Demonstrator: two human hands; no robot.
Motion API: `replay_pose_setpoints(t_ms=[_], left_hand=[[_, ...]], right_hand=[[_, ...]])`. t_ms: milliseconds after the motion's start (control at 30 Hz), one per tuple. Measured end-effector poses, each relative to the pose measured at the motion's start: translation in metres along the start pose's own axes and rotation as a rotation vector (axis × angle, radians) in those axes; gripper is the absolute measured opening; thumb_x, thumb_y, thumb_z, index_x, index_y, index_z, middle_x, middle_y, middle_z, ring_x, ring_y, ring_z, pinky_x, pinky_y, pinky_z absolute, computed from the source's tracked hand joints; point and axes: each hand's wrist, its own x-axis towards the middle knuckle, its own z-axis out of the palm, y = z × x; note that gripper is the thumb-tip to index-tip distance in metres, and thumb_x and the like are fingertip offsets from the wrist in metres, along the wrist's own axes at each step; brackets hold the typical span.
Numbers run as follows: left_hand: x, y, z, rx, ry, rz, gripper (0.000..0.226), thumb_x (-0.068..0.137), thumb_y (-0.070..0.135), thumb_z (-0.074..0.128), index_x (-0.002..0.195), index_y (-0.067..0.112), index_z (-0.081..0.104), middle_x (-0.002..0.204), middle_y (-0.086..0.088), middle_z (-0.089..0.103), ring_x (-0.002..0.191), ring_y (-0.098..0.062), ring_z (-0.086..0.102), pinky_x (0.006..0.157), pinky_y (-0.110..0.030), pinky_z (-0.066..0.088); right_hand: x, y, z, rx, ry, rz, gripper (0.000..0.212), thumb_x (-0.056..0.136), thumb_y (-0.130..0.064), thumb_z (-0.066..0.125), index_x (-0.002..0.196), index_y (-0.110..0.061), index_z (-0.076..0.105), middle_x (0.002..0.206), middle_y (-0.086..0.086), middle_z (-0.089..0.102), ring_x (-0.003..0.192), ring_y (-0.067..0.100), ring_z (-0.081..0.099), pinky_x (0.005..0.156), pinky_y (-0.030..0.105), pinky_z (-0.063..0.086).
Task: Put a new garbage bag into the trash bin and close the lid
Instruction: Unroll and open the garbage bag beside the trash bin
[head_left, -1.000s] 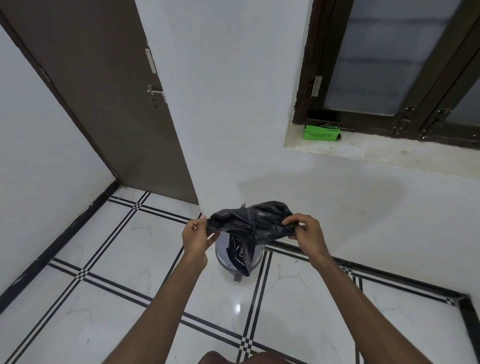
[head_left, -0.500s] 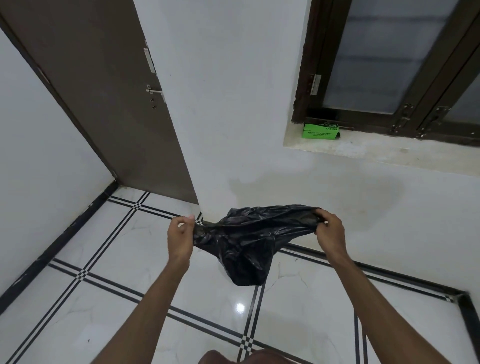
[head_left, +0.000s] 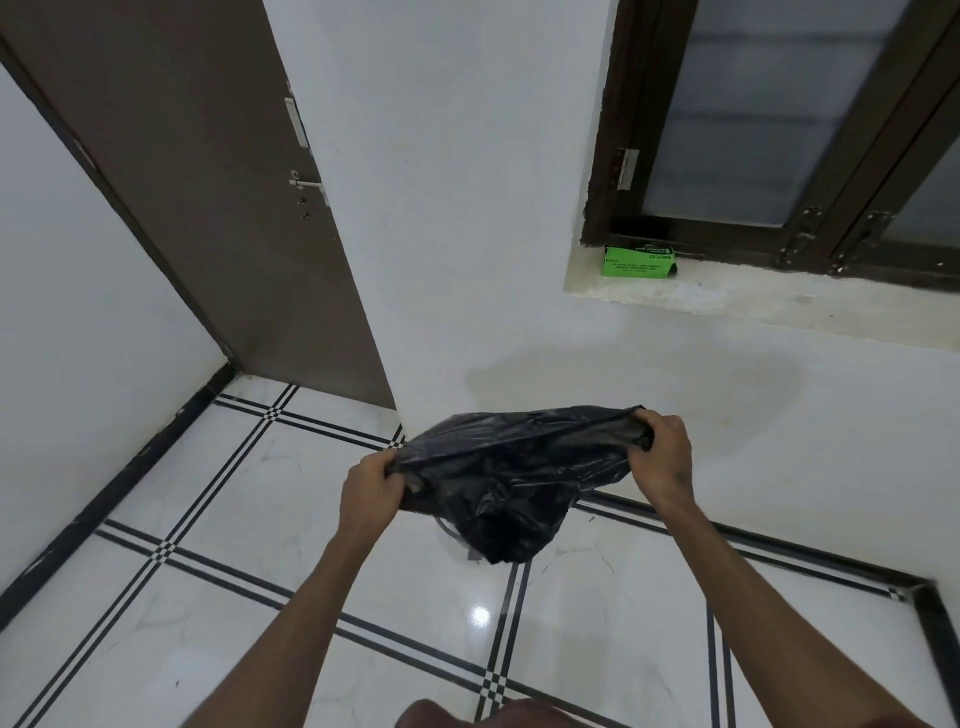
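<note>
**Head view: bag stretched between both hands above the floor**

Head camera looks down on two bare forearms reaching forward, with a black bag (head_left: 511, 478) held between them in mid-air over the floor (head_left: 218, 525). The left hand (head_left: 371, 491) grips the bag's near-left edge, fingers curled round a bunched fold of plastic. The right hand (head_left: 662, 457) grips the opposite edge, a little higher and farther from the camera, fingers wrapped over the rim with the thumb tucked under. The two hands are well apart, so the upper edge of the bag runs taut between them, while the rest sags in a crumpled pouch hanging below.

Just under that hanging pouch, a sliver of grey curved rim and a small grey piece peek out; this looks like the bin (head_left: 470, 551), almost wholly hidden by the bag, and whether the bag touches it cannot be told. Its lid cannot be made out.

White glossy tiles with black stripe borders cover the floor. A brown door (head_left: 208, 197) with a metal latch stands at the left, against a white wall (head_left: 467, 182). To the upper right is a dark-framed window (head_left: 779, 130), and on its sill (head_left: 753, 301) a green box (head_left: 639, 261) sits close to the frame.
</note>
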Motion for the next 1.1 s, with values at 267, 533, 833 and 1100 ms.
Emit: replay_pose_setpoints(t_ms=[267, 533, 833, 1100], left_hand=[[0.014, 0.006, -0.018, -0.981, 0.096, -0.627, 0.019, 0.095, -0.001, 0.045, 0.098, 0.005, 0.063, 0.088, -0.012, 0.064, 0.073, -0.021, 0.060, 0.058, -0.029, 0.056], [0.012, -0.005, -0.002, -0.295, -0.020, -0.330, 0.022, 0.089, 0.014, 0.042, 0.074, 0.006, 0.057, 0.073, -0.011, 0.060, 0.070, -0.031, 0.057, 0.061, -0.033, 0.043], [0.002, -0.019, -0.009, 0.605, -0.093, 0.138, 0.011, 0.080, 0.015, 0.055, 0.084, 0.017, 0.065, 0.073, -0.002, 0.057, 0.069, -0.025, 0.054, 0.059, -0.029, 0.041], [0.000, 0.001, 0.009, 0.055, -0.324, 0.072, 0.031, 0.091, 0.012, 0.045, 0.064, 0.026, 0.051, 0.064, 0.005, 0.056, 0.063, -0.016, 0.052, 0.057, -0.028, 0.036]], right_hand=[[-0.002, 0.038, 0.004, -0.268, -0.177, -0.181, 0.062, 0.062, 0.032, 0.044, 0.080, -0.019, 0.075, 0.122, 0.005, 0.047, 0.097, 0.023, 0.056, 0.089, 0.037, 0.052], [-0.007, 0.037, 0.011, -0.305, -0.344, -0.095, 0.069, 0.079, 0.018, 0.050, 0.142, -0.012, 0.049, 0.156, 0.010, 0.027, 0.135, 0.031, 0.040, 0.102, 0.029, 0.040], [-0.004, 0.044, -0.009, -0.531, -0.374, -0.051, 0.072, 0.085, -0.003, 0.052, 0.149, -0.025, 0.027, 0.144, 0.012, 0.035, 0.103, 0.041, 0.059, 0.073, 0.035, 0.041], [-0.018, 0.029, 0.021, -0.439, -0.284, -0.069, 0.053, 0.081, -0.002, 0.052, 0.129, -0.025, 0.059, 0.148, 0.014, 0.040, 0.130, 0.038, 0.043, 0.104, 0.041, 0.042]])
